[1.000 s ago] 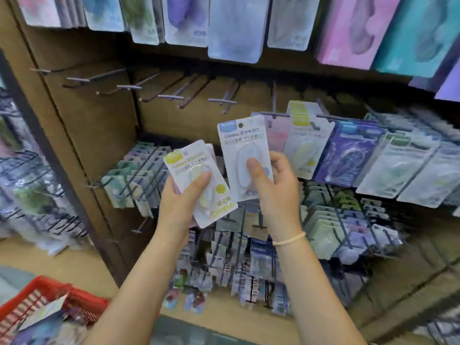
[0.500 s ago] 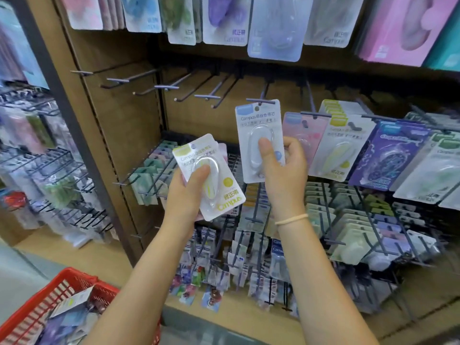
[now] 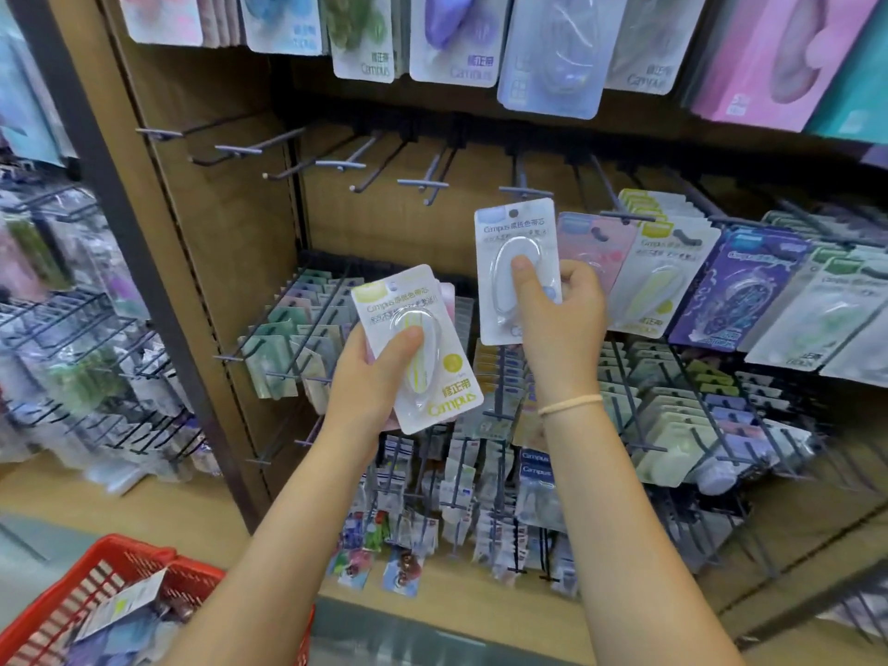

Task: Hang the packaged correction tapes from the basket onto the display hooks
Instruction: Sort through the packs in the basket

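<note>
My right hand (image 3: 560, 319) grips a blue-topped correction tape pack (image 3: 499, 242), upright, its top hole just below the tip of a bare display hook (image 3: 524, 190). A small stack of packs fills my left hand (image 3: 367, 377); a yellow-striped pack (image 3: 439, 372) lies on top under my thumb, with a pink one behind it. The red basket (image 3: 101, 584) at the bottom left holds more packs. A row of bare hooks (image 3: 336, 164) runs left along the wooden back panel.
Pink, yellow and purple tape packs (image 3: 740, 290) hang to the right of the bare hooks. Larger packs (image 3: 451, 36) hang on the row above. Small goods crowd the wire racks (image 3: 682, 425) below. A dark upright post (image 3: 144, 281) divides this bay from the left one.
My right hand has carried the blue-topped pack up and to the right, close under the hook tip. The view has swung left. My left hand holds its stack as before.
</note>
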`<state>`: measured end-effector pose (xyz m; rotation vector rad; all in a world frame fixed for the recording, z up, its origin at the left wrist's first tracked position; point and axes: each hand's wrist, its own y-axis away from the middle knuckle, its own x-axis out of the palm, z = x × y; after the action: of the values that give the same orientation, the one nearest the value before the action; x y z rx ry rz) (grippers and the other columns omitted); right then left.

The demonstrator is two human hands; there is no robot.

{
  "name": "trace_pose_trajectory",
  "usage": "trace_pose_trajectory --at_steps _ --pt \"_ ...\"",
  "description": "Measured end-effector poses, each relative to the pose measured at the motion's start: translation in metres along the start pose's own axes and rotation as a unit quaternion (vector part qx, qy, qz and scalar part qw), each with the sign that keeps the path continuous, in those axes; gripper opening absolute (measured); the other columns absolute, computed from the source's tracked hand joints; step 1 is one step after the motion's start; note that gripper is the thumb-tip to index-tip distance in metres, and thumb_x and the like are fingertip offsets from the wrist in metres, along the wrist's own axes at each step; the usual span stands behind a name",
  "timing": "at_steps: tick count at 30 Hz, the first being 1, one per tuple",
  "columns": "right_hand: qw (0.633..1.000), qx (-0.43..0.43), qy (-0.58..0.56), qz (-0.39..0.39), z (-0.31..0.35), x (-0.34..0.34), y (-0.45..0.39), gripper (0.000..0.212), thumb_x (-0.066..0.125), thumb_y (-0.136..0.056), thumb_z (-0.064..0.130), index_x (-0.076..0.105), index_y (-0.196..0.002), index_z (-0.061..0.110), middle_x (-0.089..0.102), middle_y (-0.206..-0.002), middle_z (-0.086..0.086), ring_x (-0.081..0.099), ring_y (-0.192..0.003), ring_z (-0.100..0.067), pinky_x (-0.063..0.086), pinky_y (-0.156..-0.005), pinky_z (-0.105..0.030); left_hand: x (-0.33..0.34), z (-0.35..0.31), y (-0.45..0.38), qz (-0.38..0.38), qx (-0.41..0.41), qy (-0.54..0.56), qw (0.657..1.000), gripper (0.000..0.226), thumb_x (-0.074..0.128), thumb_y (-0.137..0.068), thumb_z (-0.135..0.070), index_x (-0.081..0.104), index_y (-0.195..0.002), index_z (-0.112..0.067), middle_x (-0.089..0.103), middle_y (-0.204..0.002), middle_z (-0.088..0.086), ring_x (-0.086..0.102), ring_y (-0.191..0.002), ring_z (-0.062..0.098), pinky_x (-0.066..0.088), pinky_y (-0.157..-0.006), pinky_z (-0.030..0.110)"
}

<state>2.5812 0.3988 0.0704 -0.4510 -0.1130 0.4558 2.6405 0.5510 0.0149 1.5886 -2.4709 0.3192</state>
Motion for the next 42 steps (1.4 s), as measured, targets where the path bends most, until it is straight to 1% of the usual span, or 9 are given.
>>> trace_pose_trajectory --at_steps 5,8,13,15,19,25,33,39,42 --pt "0.994 0.089 0.033 0.058 -0.020 -0.006 0.005 0.032 0.070 -0.092 0.042 0.053 -0.096 0.014 0.068 -0.082 -0.008 0.065 -0.059 -0.022 0.051 -0.051 -0.032 -0.001 -0.001 0.006 0.019 0.005 0.005 1.000 0.043 0.075 -0.089 -0.032 0.063 -0.130 -0.025 0.075 -0.117 -0.005 0.075 -0.101 0.020 0.058 -0.062 0.030" --pt "0.991 0.106 0.051 0.057 -0.035 -0.027 0.031 0.039 0.072 -0.090 0.044 0.048 -0.102 0.016 0.067 -0.074 -0.012 0.064 -0.052 -0.022 0.053 -0.055 -0.039 0.004 -0.001 0.007 0.034 0.015 0.008 0.999 0.044 0.076 -0.085 -0.032 0.063 -0.127 -0.026 0.076 -0.115 -0.006 0.075 -0.099 0.017 0.058 -0.064 0.029" --pt "0.984 0.084 -0.030 0.154 -0.021 -0.058 0.051 0.017 0.067 -0.096 0.028 0.065 -0.089 0.013 0.064 -0.074 0.000 0.058 -0.060 -0.009 0.047 -0.055 -0.022 0.038 0.000 0.013 0.085 0.037 0.006 0.996 0.035 0.074 -0.092 -0.023 0.062 -0.125 -0.021 0.076 -0.113 -0.004 0.075 -0.096 0.014 0.058 -0.066 0.025" --pt "0.976 0.079 -0.057 0.195 -0.014 -0.070 0.050 0.011 0.072 -0.092 0.024 0.067 -0.092 0.014 0.069 -0.081 0.002 0.064 -0.073 -0.010 0.054 -0.066 -0.025 0.058 -0.001 0.015 0.106 0.042 0.002 0.994 0.045 0.072 -0.084 -0.034 0.061 -0.125 -0.020 0.077 -0.112 -0.005 0.075 -0.096 0.013 0.059 -0.069 0.027" --pt "0.980 0.075 -0.095 0.160 -0.014 -0.099 0.040 0.007 0.071 -0.091 0.014 0.067 -0.095 0.009 0.071 -0.081 0.006 0.065 -0.075 -0.007 0.054 -0.070 -0.022 0.093 -0.002 0.018 0.152 0.043 -0.042 0.987 0.051 0.070 -0.085 -0.065 0.059 -0.122 -0.033 0.076 -0.112 -0.011 0.075 -0.098 0.011 0.062 -0.067 0.039" --pt "0.990 0.051 -0.127 0.040 -0.022 -0.134 0.017 0.010 0.064 -0.098 0.018 0.060 -0.101 0.010 0.071 -0.079 0.009 0.065 -0.074 -0.009 0.051 -0.069 -0.024 0.118 0.011 0.018 0.194 0.109 -0.026 0.975 0.046 0.060 -0.101 -0.035 0.055 -0.140 -0.012 0.071 -0.128 0.004 0.070 -0.116 0.017 0.057 -0.089 0.029" --pt "0.994 0.027 -0.106 -0.004 -0.026 -0.142 -0.010 0.011 0.065 -0.098 0.024 0.056 -0.102 0.017 0.070 -0.088 -0.006 0.063 -0.079 -0.013 0.050 -0.079 -0.032 0.121 0.017 0.015 0.147 0.113 -0.019 0.982 0.045 0.060 -0.093 -0.039 0.058 -0.133 -0.018 0.074 -0.117 -0.008 0.071 -0.107 0.010 0.055 -0.079 0.020" --pt "0.995 0.020 -0.097 -0.022 -0.032 -0.142 -0.016 0.010 0.065 -0.098 0.023 0.056 -0.100 0.021 0.070 -0.081 0.008 0.064 -0.077 -0.004 0.050 -0.074 -0.020 0.126 0.017 0.016 0.132 0.086 0.007 0.988 0.045 0.072 -0.091 -0.033 0.058 -0.132 -0.023 0.074 -0.120 -0.007 0.071 -0.109 0.013 0.058 -0.084 0.026" --pt "0.995 0.010 -0.090 -0.034 -0.032 -0.142 -0.018 0.010 0.066 -0.097 0.023 0.056 -0.097 0.021 0.067 -0.075 0.008 0.063 -0.074 -0.006 0.052 -0.074 -0.025 0.128 0.017 0.017 0.123 0.077 0.015 0.989 0.039 0.070 -0.083 -0.035 0.060 -0.121 -0.028 0.075 -0.110 -0.012 0.073 -0.103 0.011 0.058 -0.078 0.024"
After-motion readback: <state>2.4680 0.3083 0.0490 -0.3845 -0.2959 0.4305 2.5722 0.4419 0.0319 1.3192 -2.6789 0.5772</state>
